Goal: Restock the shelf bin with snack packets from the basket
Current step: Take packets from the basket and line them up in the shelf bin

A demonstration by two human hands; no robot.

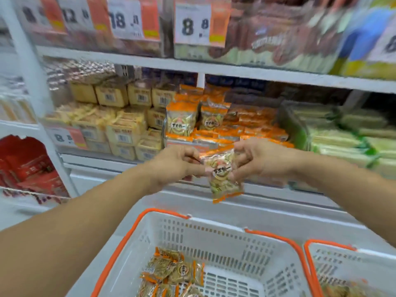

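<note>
Clearly the job is mid-carry: one packet is between the basket and its place on the shelf. Largest in view is the shelf (pixel 214 68), whose middle tier holds yellow packs to the left, green ones to the right, and between them the shelf bin (pixel 227 133), piled with orange packets, two of them standing upright at its far left. Near the camera sits the basket (pixel 214 239), white with an orange rim, with a handful of snack packets (pixel 171 273) lying at its near left; the edge of a second basket (pixel 334 254) shows just to its right. Both arms reach out above the basket. The left hand (pixel 177 161) pinches the upper left edge of the held packet (pixel 222 176), and the right hand (pixel 259 159) grips its right side, so the packet hangs just in front of the bin's near edge. By my reading, the next move calls for lifting it over that edge and setting it among the orange packets, likely upright beside the two standing ones.
</note>
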